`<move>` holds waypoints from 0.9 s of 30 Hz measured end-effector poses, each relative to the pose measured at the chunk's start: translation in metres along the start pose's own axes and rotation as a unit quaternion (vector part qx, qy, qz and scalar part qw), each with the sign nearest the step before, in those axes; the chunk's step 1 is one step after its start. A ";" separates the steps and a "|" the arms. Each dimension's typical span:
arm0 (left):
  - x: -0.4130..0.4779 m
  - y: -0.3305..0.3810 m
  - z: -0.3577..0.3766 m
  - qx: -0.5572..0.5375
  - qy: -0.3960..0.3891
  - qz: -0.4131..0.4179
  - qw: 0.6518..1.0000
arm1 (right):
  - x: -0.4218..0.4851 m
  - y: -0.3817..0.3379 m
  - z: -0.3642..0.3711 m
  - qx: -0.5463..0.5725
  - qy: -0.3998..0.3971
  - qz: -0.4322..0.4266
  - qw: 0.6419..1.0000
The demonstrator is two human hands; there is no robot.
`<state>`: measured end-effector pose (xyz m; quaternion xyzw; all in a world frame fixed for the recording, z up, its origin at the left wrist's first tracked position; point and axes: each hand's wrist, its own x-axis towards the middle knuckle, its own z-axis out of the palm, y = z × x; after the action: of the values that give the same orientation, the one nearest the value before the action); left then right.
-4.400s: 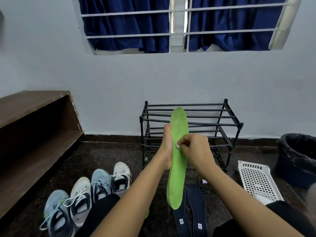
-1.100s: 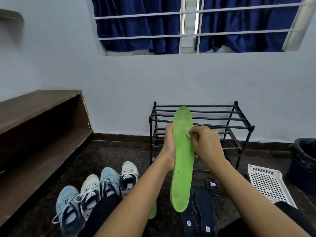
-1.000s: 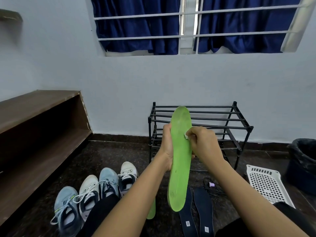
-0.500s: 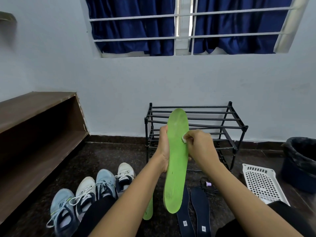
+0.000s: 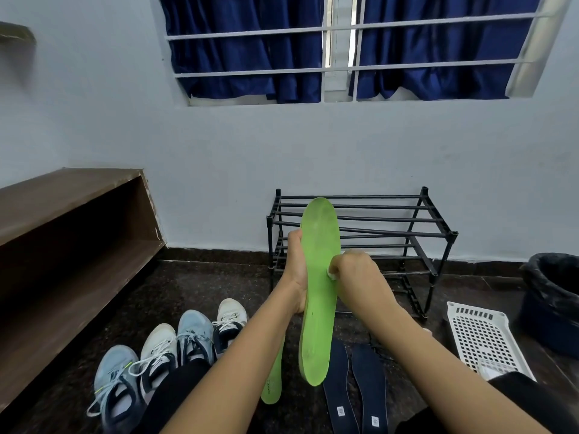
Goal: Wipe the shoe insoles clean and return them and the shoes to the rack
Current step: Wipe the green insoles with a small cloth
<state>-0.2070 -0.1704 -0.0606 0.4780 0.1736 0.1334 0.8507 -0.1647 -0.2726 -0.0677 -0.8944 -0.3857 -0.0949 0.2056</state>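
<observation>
Dark stone floor (image 5: 200,286), pale wall, empty black rack (image 5: 391,233) just beyond both hands. Green insole (image 5: 319,296) is held upright, toe up, so its top face is presented for wiping. Left hand (image 5: 296,270) is closed on its left edge as support; right hand (image 5: 354,274) is pinched shut on a small white wipe (image 5: 331,275) pressed to mid-insole. Second green insole (image 5: 275,377) lies below the left forearm, two navy insoles (image 5: 354,386) under the right; four shoes (image 5: 163,349) are lined up left.
</observation>
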 end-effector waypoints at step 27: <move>0.003 -0.008 0.004 0.020 0.007 -0.018 1.000 | 0.003 0.001 0.001 0.133 0.096 0.012 0.986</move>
<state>-0.2017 -0.1768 -0.0660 0.4908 0.1907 0.1174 0.8420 -0.1619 -0.2705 -0.0683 -0.8503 -0.3627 -0.1253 0.3601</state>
